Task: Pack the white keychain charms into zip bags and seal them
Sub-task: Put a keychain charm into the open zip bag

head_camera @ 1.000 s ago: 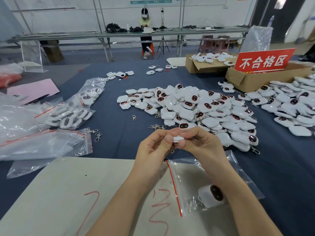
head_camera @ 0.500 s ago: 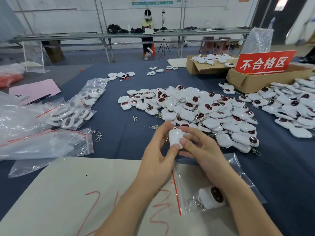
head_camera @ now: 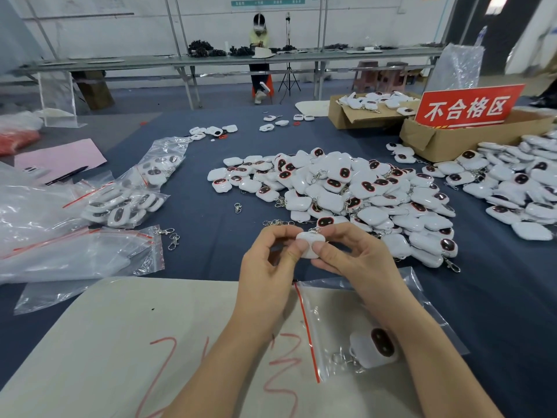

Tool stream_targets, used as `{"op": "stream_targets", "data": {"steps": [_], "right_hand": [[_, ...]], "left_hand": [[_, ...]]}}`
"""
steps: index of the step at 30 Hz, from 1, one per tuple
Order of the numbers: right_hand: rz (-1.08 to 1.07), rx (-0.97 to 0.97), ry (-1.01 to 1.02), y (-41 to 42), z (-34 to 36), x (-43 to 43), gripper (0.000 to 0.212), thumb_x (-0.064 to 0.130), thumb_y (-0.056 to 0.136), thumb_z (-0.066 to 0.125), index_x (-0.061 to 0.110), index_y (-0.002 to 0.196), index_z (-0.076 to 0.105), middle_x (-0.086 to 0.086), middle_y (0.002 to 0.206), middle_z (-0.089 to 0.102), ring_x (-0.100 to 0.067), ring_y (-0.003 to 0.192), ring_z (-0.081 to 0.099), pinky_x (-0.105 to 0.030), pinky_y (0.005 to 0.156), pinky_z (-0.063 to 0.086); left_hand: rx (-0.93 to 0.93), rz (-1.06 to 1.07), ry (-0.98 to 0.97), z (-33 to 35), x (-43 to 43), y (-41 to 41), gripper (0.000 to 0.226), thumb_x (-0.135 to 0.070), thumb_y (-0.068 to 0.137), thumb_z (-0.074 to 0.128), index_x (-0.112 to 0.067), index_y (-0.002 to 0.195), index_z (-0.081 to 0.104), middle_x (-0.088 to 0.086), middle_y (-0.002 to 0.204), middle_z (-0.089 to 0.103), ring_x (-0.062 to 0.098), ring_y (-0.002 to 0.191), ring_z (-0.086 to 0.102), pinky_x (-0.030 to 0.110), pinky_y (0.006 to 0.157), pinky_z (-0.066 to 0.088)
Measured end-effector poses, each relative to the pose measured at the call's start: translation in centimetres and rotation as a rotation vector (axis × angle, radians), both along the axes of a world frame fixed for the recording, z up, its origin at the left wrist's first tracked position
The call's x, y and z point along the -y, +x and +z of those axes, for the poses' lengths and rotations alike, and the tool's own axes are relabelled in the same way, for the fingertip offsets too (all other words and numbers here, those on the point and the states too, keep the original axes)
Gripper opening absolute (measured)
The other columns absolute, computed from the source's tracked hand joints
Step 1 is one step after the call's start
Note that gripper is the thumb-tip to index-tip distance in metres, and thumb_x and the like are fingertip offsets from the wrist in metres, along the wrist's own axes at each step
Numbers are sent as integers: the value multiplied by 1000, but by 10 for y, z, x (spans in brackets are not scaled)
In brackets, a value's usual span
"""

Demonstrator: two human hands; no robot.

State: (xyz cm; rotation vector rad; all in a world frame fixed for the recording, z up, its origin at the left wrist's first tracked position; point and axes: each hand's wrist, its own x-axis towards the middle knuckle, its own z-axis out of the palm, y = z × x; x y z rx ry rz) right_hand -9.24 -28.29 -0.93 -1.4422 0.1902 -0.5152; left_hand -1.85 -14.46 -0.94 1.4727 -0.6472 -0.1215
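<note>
**Charm pinched in both hands, bag waiting underneath**

- Grip: the left hand (head_camera: 268, 267) and right hand (head_camera: 358, 260) both pinch one white keychain charm (head_camera: 310, 244) between thumb and fingertips. Its plain side faces us. A bit of metal clasp shows at its top edge.
- Where it is: the charm is held in the air, clear of the table, above the far end of a zip bag (head_camera: 334, 309).
- The bag lies flat on a pale board (head_camera: 135, 321) at the table's near edge, partly under the right forearm. Its red zip strip (head_camera: 307, 330) faces left. One packed charm (head_camera: 375, 346) sits inside with its keyring. We cannot tell whether the mouth is open.
- Step, as we judge it: checking or turning the charm before loading. Nothing is sealed here yet.
- Next move calls for freeing one hand to lift and spread the bag mouth. The other hand then slides the charm in past the strip, clasp included, so the zip can close flat.
- Further out: the loose charm pile (head_camera: 346, 188) is at the table's middle. Filled bags (head_camera: 132, 200) and empty bags (head_camera: 75, 254) are toward the left edge. A red-signed carton (head_camera: 470, 137) is at the far right.
</note>
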Motion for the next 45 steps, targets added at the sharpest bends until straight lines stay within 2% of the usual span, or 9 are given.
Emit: {"op": "stream_targets", "data": {"steps": [6, 18, 22, 25, 27, 31, 38, 42, 45], "right_hand": [[9, 1, -90, -1, 2, -4, 25, 41, 70, 84, 29, 90, 75, 1, 99, 78, -19, 97, 74, -46, 94, 57], [13, 10, -35, 0, 2, -6, 21, 38, 72, 86, 28, 88, 75, 0, 101, 77, -18, 99, 73, -38, 92, 58], [38, 54, 157, 3, 1, -5, 24, 33, 77, 80, 25, 97, 71, -7, 107, 74, -26, 104, 71, -29, 85, 58], [101, 95, 357, 4, -1, -4, 21, 16, 86, 66, 12, 106, 62, -17, 115, 71, -32, 109, 69, -33, 89, 59], [126, 77, 361, 4, 0, -5, 13, 7, 90, 65, 17, 98, 68, -15, 116, 72, -27, 110, 70, -27, 86, 58], [143, -16, 215, 4, 0, -8, 22, 18, 67, 83, 27, 85, 74, -9, 113, 74, -24, 112, 69, -28, 90, 57], [102, -16, 163, 4, 0, -7, 15, 19, 74, 76, 29, 85, 74, -6, 108, 75, -23, 106, 72, -24, 83, 57], [58, 8, 123, 3, 2, -6, 22, 21, 84, 69, 35, 99, 76, 1, 98, 74, -19, 84, 71, -29, 80, 59], [37, 9, 84, 3, 3, -8, 22, 25, 83, 70, 37, 100, 77, -1, 76, 68, -21, 70, 65, -31, 76, 59]], "left_hand": [[78, 27, 13, -1, -1, -3, 16, -3, 97, 63, -19, 96, 65, -5, 96, 69, 13, 91, 66, 16, 81, 49], [82, 52, -25, -2, 1, -3, 19, -5, 98, 64, -24, 95, 65, -7, 96, 69, 8, 90, 64, 15, 80, 47], [74, 4, -42, -4, 4, -5, 13, -16, 98, 67, -24, 108, 66, -2, 108, 70, 17, 102, 67, 23, 87, 54], [215, -10, 45, -9, 6, -4, 27, -9, 96, 68, -31, 111, 64, -12, 112, 66, 14, 106, 65, 21, 90, 52], [344, 57, 69, -12, 6, -1, 32, -1, 94, 66, -29, 108, 65, -14, 111, 62, 12, 107, 64, 20, 90, 51], [428, 141, 56, -15, 5, 5, 50, 15, 85, 56, -33, 99, 66, -13, 109, 57, 11, 109, 62, 14, 86, 48], [350, 79, 52, -18, 6, 5, 34, 2, 92, 62, -30, 105, 62, -14, 111, 59, 16, 106, 63, 22, 87, 52], [110, -46, 68, -15, 4, 3, 17, -22, 101, 60, -27, 117, 65, -6, 105, 71, 16, 96, 67, 30, 87, 55], [-111, -200, -13, -8, 6, 1, 19, -16, 108, 47, -16, 109, 66, 0, 87, 67, 20, 78, 59, 29, 79, 52]]}}
